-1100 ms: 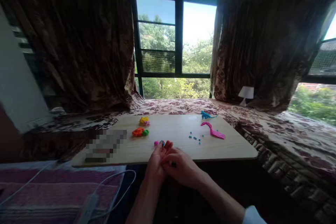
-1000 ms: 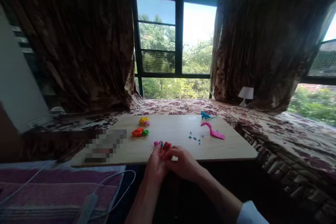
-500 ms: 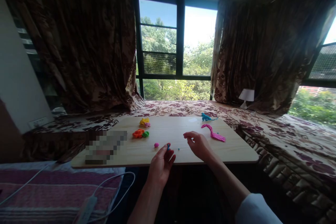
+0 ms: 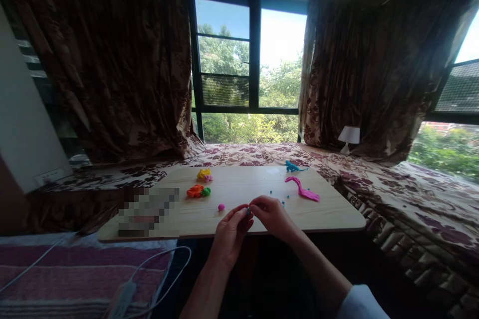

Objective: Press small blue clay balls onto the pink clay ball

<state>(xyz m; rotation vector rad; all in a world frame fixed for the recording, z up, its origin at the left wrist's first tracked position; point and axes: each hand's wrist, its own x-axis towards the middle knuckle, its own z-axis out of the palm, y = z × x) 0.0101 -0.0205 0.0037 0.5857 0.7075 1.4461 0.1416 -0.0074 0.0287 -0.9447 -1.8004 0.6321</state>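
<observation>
My left hand (image 4: 232,224) is closed in a pinch round a small piece of blue modelling clay (image 4: 248,211), above the front edge of the table. Against the same piece, my right hand (image 4: 272,214) brings its thumb and fingertips together; the fingers partly cover it. Just beyond my right hand lie several tiny blue clay bits (image 4: 283,204). A pink clay ball (image 4: 221,207) rests to the left of my hands. Farther right are a long-necked pink clay shape (image 4: 305,191) and, behind it, a blue clay animal figure with a tail (image 4: 295,167).
Orange clay (image 4: 194,191) with green clay (image 4: 205,191) touching it, and yellow clay (image 4: 204,173), sit on the left of the wooden table (image 4: 239,184). A blurred-out flat object (image 4: 149,212) lies at the left end. A white lamp (image 4: 349,137) stands behind, right.
My right hand has moved left and closed its fingertips at the blue clay in my left hand. More tiny blue bits show on the table near the right hand.
</observation>
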